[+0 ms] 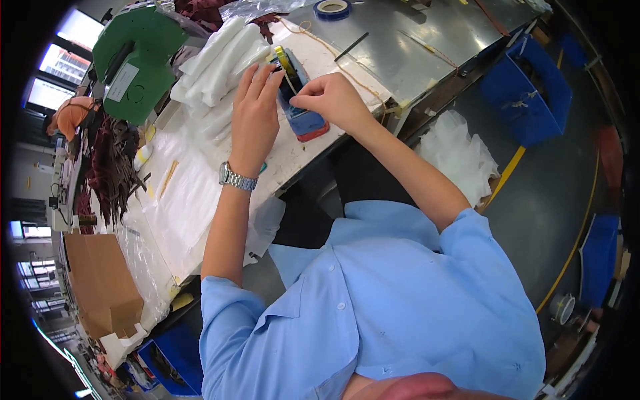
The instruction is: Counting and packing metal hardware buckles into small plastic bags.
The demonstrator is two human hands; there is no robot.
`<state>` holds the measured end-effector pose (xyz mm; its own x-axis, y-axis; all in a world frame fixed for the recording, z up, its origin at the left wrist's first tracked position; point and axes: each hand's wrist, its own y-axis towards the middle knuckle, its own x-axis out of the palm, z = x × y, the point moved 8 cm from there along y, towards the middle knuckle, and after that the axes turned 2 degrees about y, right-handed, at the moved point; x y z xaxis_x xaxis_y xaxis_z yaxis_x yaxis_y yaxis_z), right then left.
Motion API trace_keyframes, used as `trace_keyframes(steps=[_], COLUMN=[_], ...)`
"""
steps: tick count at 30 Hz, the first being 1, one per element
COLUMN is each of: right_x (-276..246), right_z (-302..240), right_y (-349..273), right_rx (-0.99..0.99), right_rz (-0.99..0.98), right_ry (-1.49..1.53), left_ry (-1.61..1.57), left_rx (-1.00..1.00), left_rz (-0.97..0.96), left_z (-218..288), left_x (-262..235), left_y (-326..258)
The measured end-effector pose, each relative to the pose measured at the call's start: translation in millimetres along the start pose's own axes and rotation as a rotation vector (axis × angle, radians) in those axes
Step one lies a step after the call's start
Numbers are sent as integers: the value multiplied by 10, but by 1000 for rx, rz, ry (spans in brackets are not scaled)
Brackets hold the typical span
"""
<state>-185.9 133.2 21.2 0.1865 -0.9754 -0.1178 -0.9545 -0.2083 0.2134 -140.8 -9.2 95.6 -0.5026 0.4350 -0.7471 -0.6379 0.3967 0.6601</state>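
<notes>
A blue tape dispenser [307, 125] with a red base stands near the table's edge, a yellow roll of tape [285, 61] at its far end. My left hand [257, 110] lies along the dispenser's left side, fingers stretched out and the thumb hidden. It appears to rest against the dispenser, though I cannot tell how firmly. From the right, my right hand [335, 100] reaches over the dispenser, thumb and forefinger pinched together. Whatever is in that pinch is too small to make out. A metal wristwatch [238, 177] is on my left wrist.
Rolled white plastic bags [217, 63] lie beyond my left hand, near a green machine part [140, 60]. Dark red pieces [113, 163] hang at the left. A blue tape roll [332, 9] lies at the back. Blue bins [530, 90] and white plastic [457, 153] are at right.
</notes>
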Motion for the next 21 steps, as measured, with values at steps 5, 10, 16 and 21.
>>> trace_keyframes(steps=[5,10,16,21], right_x=[-60,76,141,195], right_z=[-252,205,203,199], right_y=[-686,-1574,-1560,-1554], right_rx=[203,380,341,379], right_rz=[-107,-102,-68,-123], right_ry=[243,310,379,477], left_ry=[69,197,-3,-49], left_rx=[80,145,56,-154], left_rz=[-6,46,-59,15], left_z=[-100,-159,-153,-206], left_x=[44,96,36,-253], left_y=[-1,-5,89,-102])
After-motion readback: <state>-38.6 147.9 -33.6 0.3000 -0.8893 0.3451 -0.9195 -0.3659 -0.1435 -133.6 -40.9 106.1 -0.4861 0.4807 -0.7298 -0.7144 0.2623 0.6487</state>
